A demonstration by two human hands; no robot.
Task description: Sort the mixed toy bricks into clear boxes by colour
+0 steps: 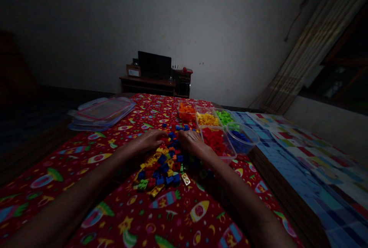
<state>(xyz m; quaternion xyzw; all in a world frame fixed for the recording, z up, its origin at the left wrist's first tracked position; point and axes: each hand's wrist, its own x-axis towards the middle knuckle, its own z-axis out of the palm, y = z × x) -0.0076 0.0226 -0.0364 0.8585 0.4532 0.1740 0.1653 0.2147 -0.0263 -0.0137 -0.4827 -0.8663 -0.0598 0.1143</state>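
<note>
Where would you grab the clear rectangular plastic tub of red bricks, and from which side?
Probably the near short wall of the clear rectangular plastic tub of red bricks, from the near side. That end is free; the far end neighbours the clear tub of yellow bricks, the right flank the round clear tub of blue bricks. No lid, so pinch over the rim.

A red cloth (178,217) printed with rockets carries multicoloured bricks (162,167), beside tubs of sorted orange, yellow, green, red and blue.
</note>
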